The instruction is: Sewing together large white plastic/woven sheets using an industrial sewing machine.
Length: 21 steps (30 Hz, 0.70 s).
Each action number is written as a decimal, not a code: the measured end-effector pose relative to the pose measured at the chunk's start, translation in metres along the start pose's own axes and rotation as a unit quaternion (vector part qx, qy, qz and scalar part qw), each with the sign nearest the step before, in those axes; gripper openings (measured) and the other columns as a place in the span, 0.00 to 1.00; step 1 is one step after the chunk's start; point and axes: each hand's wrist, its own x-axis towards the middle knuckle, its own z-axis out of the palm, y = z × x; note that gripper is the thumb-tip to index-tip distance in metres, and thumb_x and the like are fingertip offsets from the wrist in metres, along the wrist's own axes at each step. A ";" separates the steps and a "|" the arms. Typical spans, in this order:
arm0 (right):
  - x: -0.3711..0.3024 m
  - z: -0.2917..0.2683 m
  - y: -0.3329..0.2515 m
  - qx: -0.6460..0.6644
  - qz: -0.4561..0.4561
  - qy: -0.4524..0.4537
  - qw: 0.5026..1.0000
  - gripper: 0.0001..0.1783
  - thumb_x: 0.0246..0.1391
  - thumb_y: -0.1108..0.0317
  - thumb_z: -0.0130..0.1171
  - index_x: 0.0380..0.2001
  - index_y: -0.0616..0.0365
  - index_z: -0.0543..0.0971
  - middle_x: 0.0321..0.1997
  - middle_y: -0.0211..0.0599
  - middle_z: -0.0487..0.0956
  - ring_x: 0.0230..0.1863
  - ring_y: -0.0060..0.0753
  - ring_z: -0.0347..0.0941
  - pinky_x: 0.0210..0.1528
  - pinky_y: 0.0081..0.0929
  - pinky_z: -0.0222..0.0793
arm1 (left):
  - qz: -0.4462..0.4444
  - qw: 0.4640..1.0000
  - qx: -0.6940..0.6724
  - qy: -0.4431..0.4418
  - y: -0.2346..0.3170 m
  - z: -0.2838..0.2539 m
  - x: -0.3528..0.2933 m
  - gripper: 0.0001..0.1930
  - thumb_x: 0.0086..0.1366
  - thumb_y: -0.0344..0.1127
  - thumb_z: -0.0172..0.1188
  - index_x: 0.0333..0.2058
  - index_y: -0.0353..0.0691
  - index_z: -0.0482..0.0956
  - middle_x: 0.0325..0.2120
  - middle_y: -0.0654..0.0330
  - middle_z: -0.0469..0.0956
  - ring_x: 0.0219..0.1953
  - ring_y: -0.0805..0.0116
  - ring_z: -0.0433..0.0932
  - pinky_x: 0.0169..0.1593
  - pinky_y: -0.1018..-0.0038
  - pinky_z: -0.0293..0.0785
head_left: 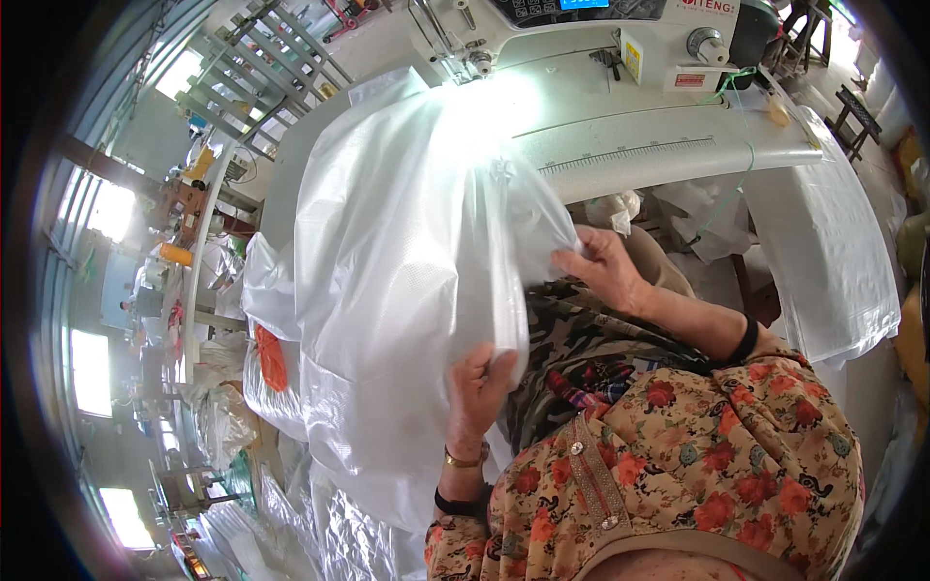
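Observation:
A large sheet of white translucent plastic-like fabric (378, 261) drapes from the sewing machine (581, 44) toward my lap. Its upper part lies under the needle area, where a bright lamp washes out detail. My left hand (478, 387) pinches a folded edge of the sheet low down, near my lap. Farther up and to the right, my right hand (605, 269) grips another edge between thumb and fingers. Between the two hands the fabric hangs in long gathered folds. An orange patch (271, 358) shows on a bundled part at the left.
A ruler scale (630, 153) runs along the machine table's front edge. Green thread (751, 145) hangs at the right. More white sheets (823, 242) drape over the table's right end. At the left stand a metal rack (257, 73) and a long bench (199, 261) with orange thread cones.

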 end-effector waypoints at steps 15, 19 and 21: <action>0.004 0.026 -0.028 -0.420 -0.327 -0.051 0.845 0.12 0.46 0.78 0.61 0.36 0.59 0.73 0.27 0.38 0.74 0.29 0.45 0.73 0.35 0.36 0.68 | 0.013 0.998 -0.043 0.035 0.024 0.031 0.043 0.05 0.64 0.27 0.56 0.35 0.30 0.75 0.23 0.68 0.73 0.26 0.83 0.67 0.30 0.80 0.65; 0.003 0.026 -0.021 -0.423 -0.358 -0.055 0.831 0.14 0.44 0.77 0.62 0.37 0.58 0.74 0.27 0.34 0.75 0.30 0.41 0.74 0.36 0.34 0.69 | -0.019 0.982 -0.185 0.025 0.023 0.037 0.044 0.07 0.66 0.30 0.55 0.32 0.30 0.75 0.23 0.68 0.72 0.27 0.84 0.66 0.30 0.81 0.64; 0.003 0.028 -0.019 -0.421 -0.369 -0.053 0.827 0.13 0.45 0.76 0.62 0.36 0.58 0.74 0.28 0.34 0.75 0.30 0.40 0.74 0.37 0.35 0.69 | -0.040 0.965 -0.260 0.016 0.023 0.036 0.045 0.08 0.66 0.31 0.54 0.31 0.30 0.75 0.22 0.68 0.72 0.28 0.84 0.66 0.30 0.81 0.64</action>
